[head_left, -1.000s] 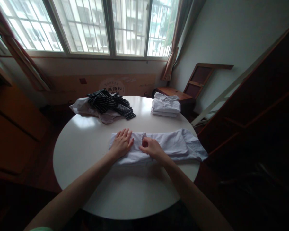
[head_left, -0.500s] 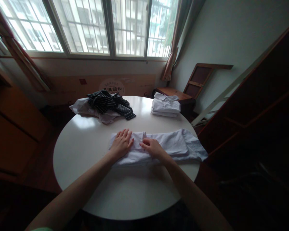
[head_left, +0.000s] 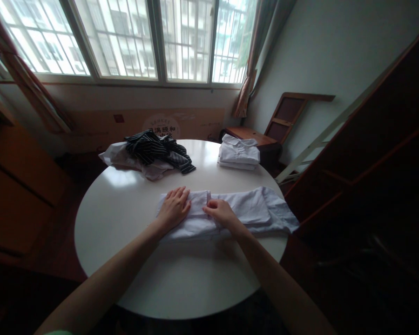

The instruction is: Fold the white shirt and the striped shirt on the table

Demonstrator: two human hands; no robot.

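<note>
A white shirt (head_left: pixel 251 210) lies folded into a long strip across the round white table (head_left: pixel 132 242). My left hand (head_left: pixel 173 207) rests flat on its left end, fingers spread, pressing the cloth. My right hand (head_left: pixel 220 211) sits at the middle of the strip with fingers curled, pinching a fold of the fabric beside the collar. The shirt's right end spreads loose near the table's right edge.
A dark striped garment (head_left: pixel 158 149) lies heaped on pale cloth at the table's far left. A stack of folded white shirts (head_left: pixel 239 152) sits at the far right. Beyond are windows, a small wooden table and a dark cabinet at right.
My right hand has lowered onto the shirt and its fingers have curled down on the fold. My left hand stays pressed in place. The view shifted slightly.
</note>
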